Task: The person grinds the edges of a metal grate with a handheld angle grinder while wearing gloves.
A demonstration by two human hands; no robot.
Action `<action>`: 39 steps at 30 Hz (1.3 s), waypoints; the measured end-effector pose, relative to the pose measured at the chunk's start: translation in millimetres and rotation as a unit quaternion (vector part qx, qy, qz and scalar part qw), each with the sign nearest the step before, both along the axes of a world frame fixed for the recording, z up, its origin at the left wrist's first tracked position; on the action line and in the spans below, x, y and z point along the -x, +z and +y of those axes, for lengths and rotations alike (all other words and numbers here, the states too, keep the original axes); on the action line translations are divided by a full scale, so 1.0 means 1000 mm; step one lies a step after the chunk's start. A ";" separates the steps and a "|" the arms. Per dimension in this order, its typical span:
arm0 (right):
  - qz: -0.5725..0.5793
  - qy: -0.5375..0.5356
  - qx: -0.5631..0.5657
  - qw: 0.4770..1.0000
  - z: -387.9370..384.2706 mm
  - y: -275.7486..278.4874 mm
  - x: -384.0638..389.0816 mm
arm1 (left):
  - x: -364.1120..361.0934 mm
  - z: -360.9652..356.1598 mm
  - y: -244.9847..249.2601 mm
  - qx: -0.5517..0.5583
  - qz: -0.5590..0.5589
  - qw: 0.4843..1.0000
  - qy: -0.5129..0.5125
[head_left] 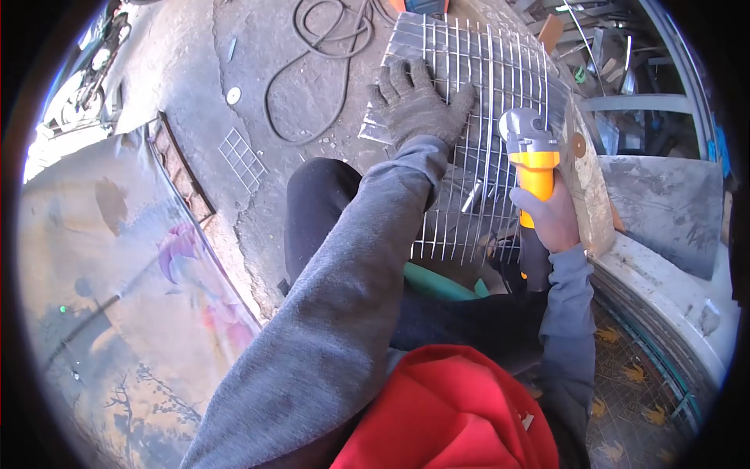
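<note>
on concrete floor, left hand presses wire grid, right hand grips grinder.

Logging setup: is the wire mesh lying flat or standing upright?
Flat. The mesh lies on a metal sheet, with the gloved left hand spread palm-down on it. The right hand grips the grinder.

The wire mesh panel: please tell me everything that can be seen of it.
The wire mesh panel is a shiny, silver-looking metal grid of thin rods crossing in rectangular cells. It lies over the concrete ground. The gloved left hand presses flat on its upper left part; the angle grinder, gripped by the bare right hand, is over its right side.
</note>
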State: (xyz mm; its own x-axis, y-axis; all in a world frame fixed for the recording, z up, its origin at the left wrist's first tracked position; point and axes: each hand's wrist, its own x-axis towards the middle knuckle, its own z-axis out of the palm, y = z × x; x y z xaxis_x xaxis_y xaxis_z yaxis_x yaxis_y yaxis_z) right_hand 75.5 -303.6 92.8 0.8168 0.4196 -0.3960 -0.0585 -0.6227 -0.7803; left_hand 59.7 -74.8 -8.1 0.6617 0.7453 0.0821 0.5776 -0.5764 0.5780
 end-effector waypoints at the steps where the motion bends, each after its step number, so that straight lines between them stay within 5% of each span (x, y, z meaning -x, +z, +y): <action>1: -0.024 0.006 0.012 1.000 0.005 0.002 0.000 | 0.001 -0.001 -0.001 0.015 -0.010 1.000 -0.001; 11: -0.108 0.061 0.210 0.970 0.003 0.018 0.001 | 0.002 -0.002 -0.011 -0.017 -0.035 0.999 0.003; 16: -0.024 0.035 0.084 0.996 0.006 0.003 -0.034 | 0.002 0.001 -0.009 0.002 -0.024 1.000 -0.011; 30: -0.047 0.018 0.050 0.997 -0.024 -0.002 -0.033 | 0.001 -0.002 -0.006 -0.042 -0.016 0.999 0.001; 32: 0.072 -0.086 -0.069 0.991 -0.035 0.002 -0.027 | -0.002 0.004 -0.008 -0.070 -0.018 0.997 -0.011; 39: 0.123 -0.266 -0.216 0.931 -0.109 -0.013 0.005 | -0.039 0.026 -0.015 -0.124 -0.002 0.967 -0.221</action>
